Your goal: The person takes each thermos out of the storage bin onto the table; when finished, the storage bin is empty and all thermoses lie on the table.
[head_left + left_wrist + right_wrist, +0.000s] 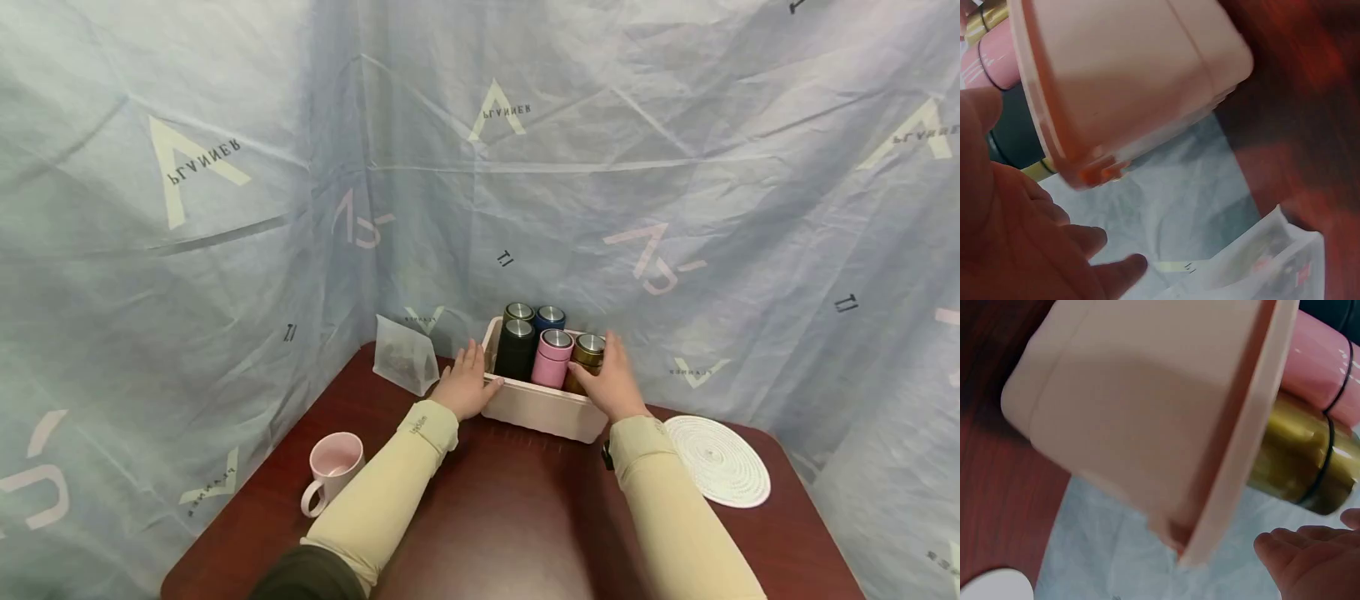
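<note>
A pale pink plastic bin (542, 410) stands at the far side of the table with several thermos bottles upright in it. At its front are a black bottle (514, 354), a pink bottle (552, 362) and a gold bottle (1300, 453). Behind them show an olive bottle (518, 312) and a dark blue bottle (551, 318). My left hand (462, 387) is at the bin's left end, fingers extended, thumb by the front rim. At the right end, beside the gold bottle, my right hand (613, 382) has its fingers extended. Whether either hand touches the bin cannot be told.
A translucent white pouch (403, 357) stands at the back left of the brown table (495, 517). Nearer on the left is a pink mug (337, 460). A round white woven mat (718, 461) lies on the right. Printed grey cloth (600, 217) hangs behind and at the sides.
</note>
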A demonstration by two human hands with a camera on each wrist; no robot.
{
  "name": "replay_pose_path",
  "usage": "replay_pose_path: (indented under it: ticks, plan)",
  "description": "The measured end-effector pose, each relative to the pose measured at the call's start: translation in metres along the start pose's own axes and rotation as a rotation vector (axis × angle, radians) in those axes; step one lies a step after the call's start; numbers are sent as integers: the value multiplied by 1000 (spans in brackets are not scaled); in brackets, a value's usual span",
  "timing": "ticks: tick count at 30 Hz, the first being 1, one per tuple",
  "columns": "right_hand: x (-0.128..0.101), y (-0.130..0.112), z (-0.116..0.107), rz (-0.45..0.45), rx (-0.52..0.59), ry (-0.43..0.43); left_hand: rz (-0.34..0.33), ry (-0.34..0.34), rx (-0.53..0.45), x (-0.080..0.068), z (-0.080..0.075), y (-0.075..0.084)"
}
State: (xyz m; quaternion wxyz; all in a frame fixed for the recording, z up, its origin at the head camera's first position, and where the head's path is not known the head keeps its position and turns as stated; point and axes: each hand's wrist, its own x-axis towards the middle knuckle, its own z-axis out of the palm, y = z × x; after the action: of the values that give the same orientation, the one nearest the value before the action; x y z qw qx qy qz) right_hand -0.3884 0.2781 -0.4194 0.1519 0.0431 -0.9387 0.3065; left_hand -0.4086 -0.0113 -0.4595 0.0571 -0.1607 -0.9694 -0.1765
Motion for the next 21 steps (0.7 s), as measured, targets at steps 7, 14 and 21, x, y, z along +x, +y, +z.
replay_pose_path:
  ticks: [7,14,21]
  plan:
    - [8,5,14,-9,14,23,-34,9,34,-1,13,1]
    - [11,11,22,-36,60,86,-58,38,3,-4,12,7]
    - [12,11,27,-74,123,182,-29,62,12,-3,13,6]
